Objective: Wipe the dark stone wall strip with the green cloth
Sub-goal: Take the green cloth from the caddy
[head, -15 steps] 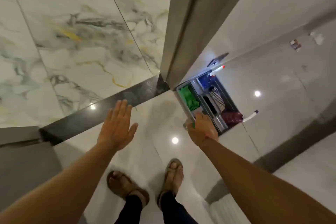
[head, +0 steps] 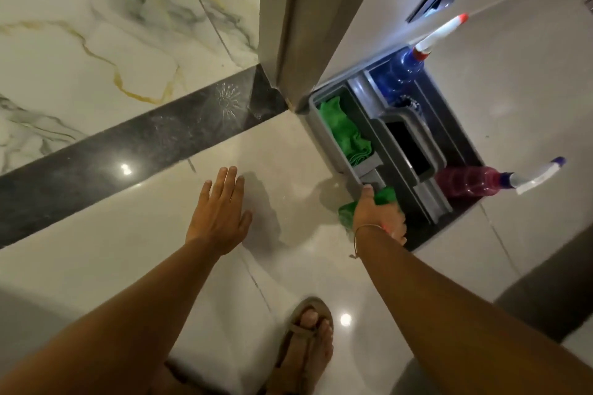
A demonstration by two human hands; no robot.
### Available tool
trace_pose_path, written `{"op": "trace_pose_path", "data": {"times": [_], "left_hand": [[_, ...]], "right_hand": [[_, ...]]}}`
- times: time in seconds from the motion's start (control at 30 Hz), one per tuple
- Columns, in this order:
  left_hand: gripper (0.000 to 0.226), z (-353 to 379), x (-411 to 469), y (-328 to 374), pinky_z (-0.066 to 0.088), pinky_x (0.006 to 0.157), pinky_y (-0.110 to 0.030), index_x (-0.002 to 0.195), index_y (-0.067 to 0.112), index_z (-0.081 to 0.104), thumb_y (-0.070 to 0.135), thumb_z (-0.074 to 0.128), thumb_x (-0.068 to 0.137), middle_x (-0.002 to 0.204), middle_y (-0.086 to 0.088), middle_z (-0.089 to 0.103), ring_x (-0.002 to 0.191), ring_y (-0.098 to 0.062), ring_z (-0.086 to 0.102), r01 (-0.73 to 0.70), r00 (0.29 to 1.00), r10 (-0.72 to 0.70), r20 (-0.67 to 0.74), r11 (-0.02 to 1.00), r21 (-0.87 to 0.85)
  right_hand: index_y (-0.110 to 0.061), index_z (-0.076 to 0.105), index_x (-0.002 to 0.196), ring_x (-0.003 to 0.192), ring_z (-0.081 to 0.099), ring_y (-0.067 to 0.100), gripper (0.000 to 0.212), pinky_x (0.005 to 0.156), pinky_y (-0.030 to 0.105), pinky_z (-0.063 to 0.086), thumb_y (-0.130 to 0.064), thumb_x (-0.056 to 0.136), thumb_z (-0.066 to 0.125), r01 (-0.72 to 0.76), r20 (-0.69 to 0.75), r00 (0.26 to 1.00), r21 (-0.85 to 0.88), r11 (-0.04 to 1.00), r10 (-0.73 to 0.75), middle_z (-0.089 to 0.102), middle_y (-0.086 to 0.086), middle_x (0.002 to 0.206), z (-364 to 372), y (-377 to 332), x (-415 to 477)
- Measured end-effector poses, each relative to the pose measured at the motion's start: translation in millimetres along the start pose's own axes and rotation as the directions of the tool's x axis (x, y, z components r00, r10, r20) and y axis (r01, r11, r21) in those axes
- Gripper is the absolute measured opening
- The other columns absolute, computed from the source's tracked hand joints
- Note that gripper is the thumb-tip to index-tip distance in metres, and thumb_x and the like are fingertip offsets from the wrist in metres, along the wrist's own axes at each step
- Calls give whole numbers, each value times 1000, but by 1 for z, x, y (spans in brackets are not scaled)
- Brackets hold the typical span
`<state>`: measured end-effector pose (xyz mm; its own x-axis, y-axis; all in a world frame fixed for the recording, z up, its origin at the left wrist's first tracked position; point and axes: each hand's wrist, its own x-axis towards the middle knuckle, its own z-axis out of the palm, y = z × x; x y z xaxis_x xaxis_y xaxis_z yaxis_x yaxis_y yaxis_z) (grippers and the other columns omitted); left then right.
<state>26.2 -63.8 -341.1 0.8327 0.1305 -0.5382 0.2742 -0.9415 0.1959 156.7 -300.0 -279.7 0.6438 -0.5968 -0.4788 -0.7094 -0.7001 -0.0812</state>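
Note:
The dark stone wall strip [head: 134, 151] runs along the foot of the marble wall, from the left edge to the door frame. My right hand [head: 378, 215] is shut on a bunched green cloth [head: 386, 195] at the near end of the grey caddy [head: 365, 170]. A second green cloth [head: 345, 130] lies in the caddy's left compartment. My left hand [head: 219, 212] hovers open, fingers spread and palm down, over the pale floor just below the strip.
The caddy sits on the floor beside a grey door frame [head: 298, 26]. It holds a blue spray bottle [head: 407, 70] and a pink spray bottle [head: 468, 181]. My sandalled foot [head: 305, 343] stands on the glossy floor tiles.
The view has moved closer and lower toward the floor. My right hand now shows green cloth bunched in its grip at the caddy's near end. My left hand stays open.

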Motion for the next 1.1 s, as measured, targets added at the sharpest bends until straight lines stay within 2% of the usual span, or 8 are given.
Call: {"op": "trace_pose_path", "data": {"times": [0.2,0.33,0.47,0.67,0.87,0.93,1.03,1.1], "left_hand": [[79,42,30,-11,2,128,-48,159,7,-6,55,11,98,170,-15,-7,157,-32,-8,27,999,-28,-17,998,-62],[81,58,40,-18,-1,128,-48,158,8,-10,59,9,98,170,-14,-11,156,-31,-12,21,998,-25,-64,997,-69],[81,69,44,-20,-9,127,-46,157,10,-17,59,10,98,169,-13,-16,155,-29,-18,7,995,-15,-98,997,-81],[83,75,45,-24,-13,126,-44,156,11,-18,61,6,95,167,-12,-21,153,-28,-24,-15,993,3,-118,995,-95],[82,75,46,-24,-13,126,-44,156,11,-18,60,9,96,166,-12,-23,153,-28,-24,-26,992,13,-122,994,-102],[81,75,46,-27,-14,125,-43,156,12,-19,60,9,97,166,-11,-23,153,-28,-25,-31,991,17,-132,994,-104],[79,76,45,-30,-15,124,-41,155,15,-21,59,12,98,165,-8,-25,152,-26,-26,-51,989,34,-147,992,-118],[78,78,43,-38,-12,125,-42,155,16,-20,58,13,99,165,-8,-24,153,-26,-24,-62,985,40,-167,990,-127]], "right_hand": [[-8,58,129,130,48,37,61,116,55,22,-52,92,37,-42,-61,997,20,999,43,58,18,134,27,3,30],[-2,57,121,89,61,27,61,90,41,50,-54,90,52,-89,172,981,-6,996,89,58,13,94,13,-13,52],[2,60,121,105,65,36,71,97,49,52,-57,83,66,-138,547,819,-103,985,172,67,19,115,-10,-24,76],[2,65,109,82,73,34,38,73,45,61,-33,95,60,-47,591,784,-248,968,190,75,22,90,-17,-28,91],[-3,61,118,86,63,30,28,71,37,53,-17,96,51,278,385,909,-277,920,-159,64,17,95,-21,-25,74],[-9,61,122,82,61,27,33,66,34,51,-7,93,46,344,305,914,-230,910,-269,63,14,91,-27,-18,57],[-13,61,125,91,63,30,35,87,49,56,-6,96,44,445,98,894,-75,893,-437,68,15,102,-31,-9,29],[-15,56,133,93,60,21,36,94,42,51,-12,99,45,551,-62,833,8,834,-550,66,5,103,-29,-15,6]]}}
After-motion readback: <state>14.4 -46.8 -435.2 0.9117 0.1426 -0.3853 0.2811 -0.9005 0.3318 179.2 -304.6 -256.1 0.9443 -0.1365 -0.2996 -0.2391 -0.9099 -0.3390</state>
